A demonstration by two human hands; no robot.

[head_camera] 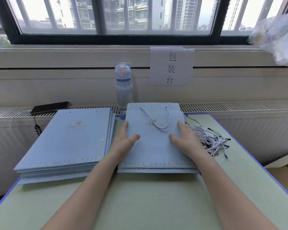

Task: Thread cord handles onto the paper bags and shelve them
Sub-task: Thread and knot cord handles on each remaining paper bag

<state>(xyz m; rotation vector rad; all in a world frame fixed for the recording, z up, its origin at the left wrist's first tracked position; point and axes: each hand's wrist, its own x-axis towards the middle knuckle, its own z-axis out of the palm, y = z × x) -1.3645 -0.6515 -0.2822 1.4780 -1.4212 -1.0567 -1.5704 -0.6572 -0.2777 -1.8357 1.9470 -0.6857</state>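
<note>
Green desk, corded bag flat between left hand and right hand

Water bottle, black phone, paper sign below window.

I'm at a packing bench: the paper sign at upper centre reads 包装台, with stacked paper bags and loose cords on my table.

The left hand and right hand rest flat on the top paper bag, whose cord handle is threaded. From it, a stack of handleless bags lies at 9 o'clock, loose cords at 3, and a water bottle at 12.
</note>
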